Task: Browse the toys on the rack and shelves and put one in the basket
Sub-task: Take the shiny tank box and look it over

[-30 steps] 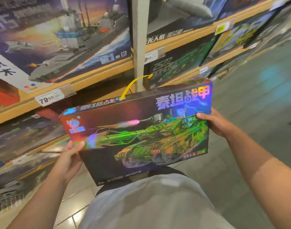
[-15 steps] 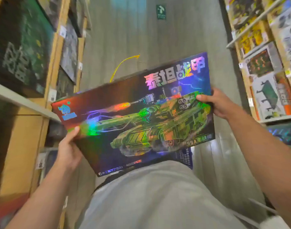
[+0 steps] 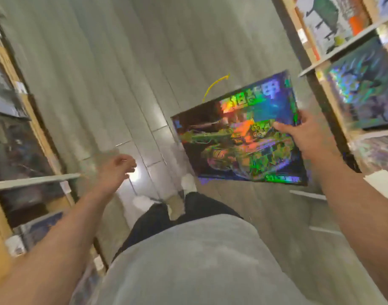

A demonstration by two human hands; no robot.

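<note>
A large flat toy box (image 3: 239,139) with a shiny holographic tank picture and a yellow carry strap (image 3: 215,84) hangs over the aisle floor at right of centre. My right hand (image 3: 303,135) grips its right edge, thumb on the front face. My left hand (image 3: 116,168) is off the box, out in front at the left with fingers loosely curled and nothing in it. No basket is in view. The frame is blurred by motion.
Wooden shelves (image 3: 41,137) of boxed toys line the left side, and more shelves (image 3: 342,49) with boxed toys line the right. A grey tiled aisle floor (image 3: 127,62) runs between them. My legs and white shoes (image 3: 188,183) are below.
My left hand let go of the box and moved left. My right hand alone now carries the box, swung to the right. The view turned from the left shelves to down the aisle.
</note>
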